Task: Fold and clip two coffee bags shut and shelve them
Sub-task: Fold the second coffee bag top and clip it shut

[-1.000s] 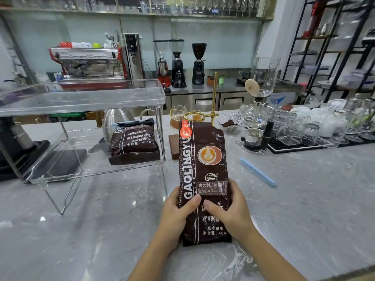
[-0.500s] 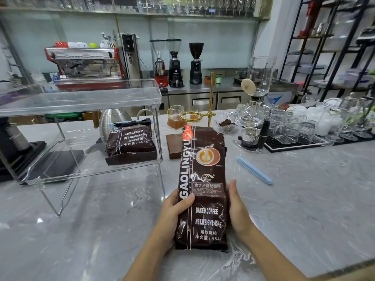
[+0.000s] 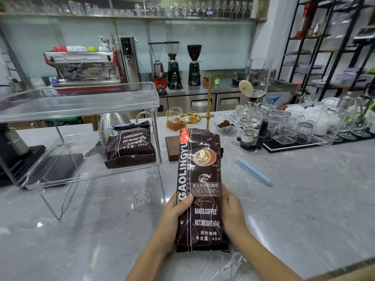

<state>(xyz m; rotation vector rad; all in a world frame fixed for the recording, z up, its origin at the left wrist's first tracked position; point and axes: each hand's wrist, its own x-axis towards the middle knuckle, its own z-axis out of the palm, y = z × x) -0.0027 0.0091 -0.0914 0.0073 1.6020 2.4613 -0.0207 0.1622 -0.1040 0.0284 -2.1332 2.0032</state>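
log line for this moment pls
stage: second bag unfolded | left hand + right hand: holding upright coffee bag on counter | blue clip: lying free | first bag: on acrylic shelf

A grey marble counter (image 3: pixel 294 209) fills the lower frame. On it, at left, stands a clear shelf (image 3: pixel 81 106) holding a coffee bag (image 3: pixel 129 145); right of centre lies a blue clip (image 3: pixel 253 171); glasses (image 3: pixel 294 128) crowd the upper right.

bright, even indoor light from overhead. white glare spots sit on the glossy table (image 3: pixel 85 230) and on the foil coffee bag (image 3: pixel 199 191). shadows are soft and faint. wide-angle bending curves the edges; far shelves look slightly soft.
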